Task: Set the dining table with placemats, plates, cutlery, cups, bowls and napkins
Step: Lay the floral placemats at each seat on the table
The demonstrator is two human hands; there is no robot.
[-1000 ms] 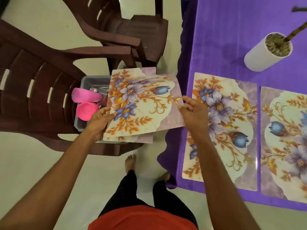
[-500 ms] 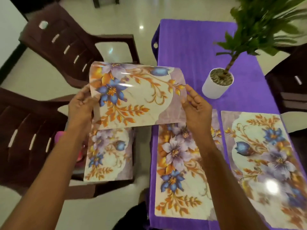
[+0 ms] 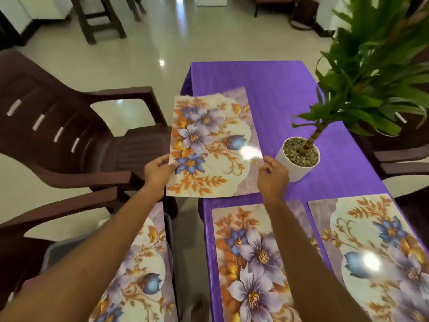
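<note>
Since half a second back, glossy rectangular floral placemat (image 3: 209, 145) turns lengthwise and swings over the left edge of purple-clothed desk (image 3: 267, 84). Left hand (image 3: 157, 170), right hand (image 3: 275, 176) pinch its side edges, fingers clamped. Step, likely: third mat. Next, lower it flat beyond laid floral mat (image 3: 255, 252), clear of white plant pot (image 3: 299, 163).

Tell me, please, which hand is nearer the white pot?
Right. The right hand holds the placemat's edge beside the pot; the left hand holds the opposite edge, across the placemat.
</note>
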